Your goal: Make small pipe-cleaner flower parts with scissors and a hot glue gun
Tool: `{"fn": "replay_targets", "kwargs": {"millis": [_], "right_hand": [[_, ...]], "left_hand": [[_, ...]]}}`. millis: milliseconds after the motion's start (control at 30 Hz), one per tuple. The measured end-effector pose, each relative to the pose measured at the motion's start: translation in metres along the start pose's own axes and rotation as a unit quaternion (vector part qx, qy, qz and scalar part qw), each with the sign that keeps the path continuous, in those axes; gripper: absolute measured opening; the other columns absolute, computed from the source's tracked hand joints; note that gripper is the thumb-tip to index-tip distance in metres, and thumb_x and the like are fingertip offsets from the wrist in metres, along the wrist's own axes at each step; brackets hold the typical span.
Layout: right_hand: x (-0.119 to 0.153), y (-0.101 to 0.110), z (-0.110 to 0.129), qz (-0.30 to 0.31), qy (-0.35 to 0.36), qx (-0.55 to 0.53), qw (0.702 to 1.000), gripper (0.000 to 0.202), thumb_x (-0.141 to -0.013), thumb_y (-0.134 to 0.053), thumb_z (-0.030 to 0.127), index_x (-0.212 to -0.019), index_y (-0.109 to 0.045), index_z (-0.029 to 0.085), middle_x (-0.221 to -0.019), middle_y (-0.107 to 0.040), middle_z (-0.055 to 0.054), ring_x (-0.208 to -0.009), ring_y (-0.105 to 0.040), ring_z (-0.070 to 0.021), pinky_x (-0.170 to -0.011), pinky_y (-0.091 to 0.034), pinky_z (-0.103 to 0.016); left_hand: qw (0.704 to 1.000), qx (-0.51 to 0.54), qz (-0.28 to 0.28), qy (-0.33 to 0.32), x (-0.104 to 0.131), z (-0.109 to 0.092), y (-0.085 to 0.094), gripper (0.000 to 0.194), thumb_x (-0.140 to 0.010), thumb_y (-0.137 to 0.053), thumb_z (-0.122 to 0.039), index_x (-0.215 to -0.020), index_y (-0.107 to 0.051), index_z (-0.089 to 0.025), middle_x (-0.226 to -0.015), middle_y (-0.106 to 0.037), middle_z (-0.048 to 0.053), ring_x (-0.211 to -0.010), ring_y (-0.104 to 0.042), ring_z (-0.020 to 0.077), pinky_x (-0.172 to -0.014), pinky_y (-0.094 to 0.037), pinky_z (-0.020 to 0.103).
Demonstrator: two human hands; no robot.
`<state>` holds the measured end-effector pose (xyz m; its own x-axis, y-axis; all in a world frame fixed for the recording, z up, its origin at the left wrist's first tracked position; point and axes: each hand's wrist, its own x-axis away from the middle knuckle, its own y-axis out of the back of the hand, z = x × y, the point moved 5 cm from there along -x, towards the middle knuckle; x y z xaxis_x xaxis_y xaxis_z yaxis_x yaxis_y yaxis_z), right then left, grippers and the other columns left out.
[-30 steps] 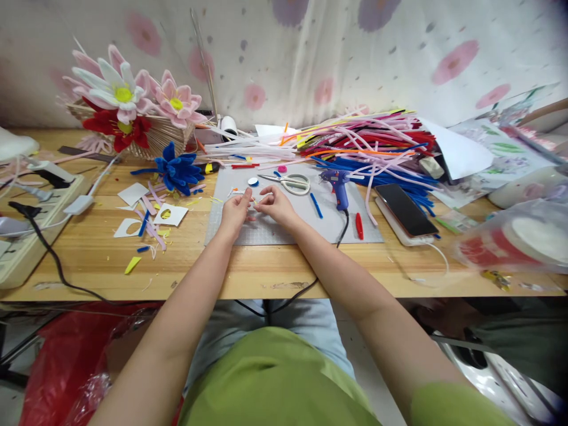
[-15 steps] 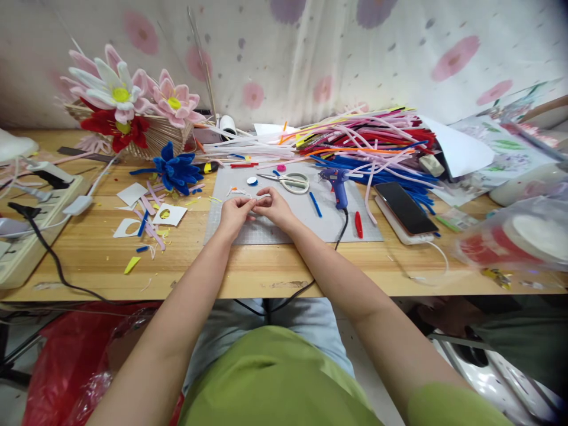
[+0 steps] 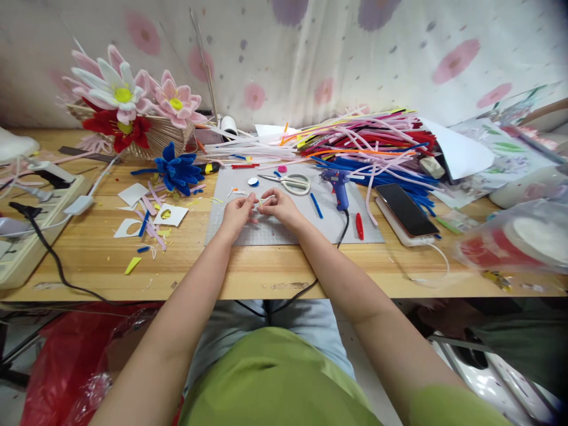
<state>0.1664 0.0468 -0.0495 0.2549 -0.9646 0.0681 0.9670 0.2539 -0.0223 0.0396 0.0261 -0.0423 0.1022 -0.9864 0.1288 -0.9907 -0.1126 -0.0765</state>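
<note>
Over the grey mat [image 3: 284, 234], my left hand [image 3: 237, 216] is closed in a pinch on something too small to make out. My right hand [image 3: 280, 208] pinches a thin pale strip [image 3: 261, 202] between its fingertips, close beside the left fingertips. Just beyond my hands lie a small round white disc [image 3: 253, 182] and some small white and orange scraps [image 3: 236, 191]. Scissors [image 3: 290, 183] lie behind my right hand. A blue piece [image 3: 316, 205], a purple glue gun [image 3: 338, 186] and a red piece [image 3: 359, 226] are to its right.
Fuzzy flowers [image 3: 122, 94] and a blue one [image 3: 173, 168] stand at the left, near cut paper [image 3: 171, 215] and a power strip [image 3: 42, 231]. Bundled stems [image 3: 364, 139] lie behind the mat. A phone [image 3: 406, 210] and a bagged cup [image 3: 523, 236] are at the right.
My fingertips have moved slightly apart, and my right hand has shifted a little to the right. A thin pale strip now shows between the hands.
</note>
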Motion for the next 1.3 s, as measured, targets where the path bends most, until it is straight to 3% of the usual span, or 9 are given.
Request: {"fn": "replay_targets", "kwargs": {"millis": [167,267,400,633,767,967,1133,1233,1300], "right_hand": [[0.001,0.0,0.0,0.023,-0.008,0.01,1.0,0.037,-0.052,-0.067,0.016,-0.082,-0.046,0.02,-0.052,-0.06,0.009,-0.049,-0.055,-0.0088,-0.054,-0.043,-0.022],[0.002,-0.001,0.002,0.022,-0.004,0.008,1.0,0.038,-0.052,-0.068,0.017,-0.083,-0.045,0.021,-0.055,-0.061,0.009,-0.051,-0.056,-0.009,-0.056,-0.044,-0.023],[0.003,-0.003,0.004,0.0,0.017,0.004,1.0,0.039,-0.053,-0.07,0.019,-0.084,-0.046,0.021,-0.06,-0.063,0.008,-0.057,-0.059,-0.0092,-0.062,-0.046,-0.025],[0.002,0.0,0.004,-0.017,0.027,0.039,0.999,0.035,-0.053,-0.069,0.019,-0.081,-0.047,0.021,-0.058,-0.061,0.008,-0.055,-0.055,-0.009,-0.059,-0.044,-0.024],[-0.001,0.017,0.008,-0.057,0.042,0.031,0.997,0.034,-0.054,-0.069,0.022,-0.082,-0.049,0.021,-0.06,-0.06,0.007,-0.056,-0.056,-0.0096,-0.058,-0.044,-0.024],[-0.012,0.058,0.002,-0.134,0.067,0.084,0.985,0.018,-0.059,-0.065,0.027,-0.071,-0.056,0.018,-0.064,-0.057,0.004,-0.06,-0.052,-0.0096,-0.06,-0.043,-0.024],[-0.017,0.072,-0.001,-0.149,0.084,0.188,0.967,0.013,-0.064,-0.061,0.026,-0.074,-0.063,0.018,-0.067,-0.06,0.002,-0.063,-0.052,-0.0108,-0.067,-0.042,-0.026],[-0.015,0.065,0.001,-0.131,0.092,0.232,0.96,0.013,-0.069,-0.058,0.026,-0.077,-0.064,0.018,-0.073,-0.063,0.001,-0.067,-0.054,-0.0118,-0.069,-0.041,-0.026],[-0.013,0.06,0.003,-0.129,0.101,0.254,0.953,0.014,-0.073,-0.055,0.027,-0.079,-0.064,0.018,-0.076,-0.064,0.0,-0.069,-0.055,-0.012,-0.069,-0.041,-0.026]], "left_hand": [[1.0,0.001,0.015,0.004,0.001,0.001,-0.002,0.028,-0.051,-0.079,-0.029,-0.07,-0.067,-0.012,-0.066,-0.062,0.001,-0.055,-0.053,0.0094,-0.042,-0.044,0.02],[1.0,-0.009,-0.009,-0.004,-0.001,0.004,0.0,0.018,-0.057,-0.076,-0.024,-0.065,-0.065,-0.012,-0.061,-0.06,0.0,-0.05,-0.052,0.0087,-0.041,-0.043,0.02],[0.999,-0.021,-0.022,-0.012,-0.004,0.007,0.001,0.012,-0.065,-0.069,-0.024,-0.064,-0.064,-0.013,-0.06,-0.059,-0.001,-0.048,-0.051,0.0082,-0.04,-0.044,0.021],[0.996,-0.083,0.001,-0.028,-0.008,0.009,0.002,0.02,-0.061,-0.074,-0.032,-0.062,-0.063,-0.015,-0.056,-0.054,-0.002,-0.042,-0.047,0.0076,-0.038,-0.041,0.022],[0.995,-0.091,-0.04,-0.032,-0.011,0.007,0.009,0.02,-0.07,-0.067,-0.033,-0.065,-0.059,-0.016,-0.049,-0.043,-0.006,-0.037,-0.04,0.0063,-0.039,-0.038,0.021],[0.981,-0.148,-0.105,-0.069,-0.013,0.004,0.02,0.022,-0.086,-0.047,-0.038,-0.073,-0.044,-0.02,-0.054,-0.042,-0.007,-0.034,-0.039,0.0067,-0.041,-0.029,0.022],[0.952,-0.25,-0.11,-0.137,-0.011,-0.004,0.022,0.035,-0.091,-0.032,-0.041,-0.064,-0.039,-0.021,-0.051,-0.038,-0.005,-0.044,-0.041,0.0104,-0.05,-0.031,0.024],[0.918,-0.349,-0.106,-0.155,-0.006,-0.009,0.018,0.033,-0.088,-0.041,-0.042,-0.062,-0.042,-0.02,-0.056,-0.044,-0.002,-0.056,-0.045,0.013,-0.056,-0.033,0.026],[0.888,-0.412,-0.094,-0.18,-0.004,-0.011,0.01,0.019,-0.082,-0.052,-0.035,-0.071,-0.05,-0.021,-0.069,-0.052,0.0,-0.067,-0.05,0.0152,-0.063,-0.037,0.027]]}}
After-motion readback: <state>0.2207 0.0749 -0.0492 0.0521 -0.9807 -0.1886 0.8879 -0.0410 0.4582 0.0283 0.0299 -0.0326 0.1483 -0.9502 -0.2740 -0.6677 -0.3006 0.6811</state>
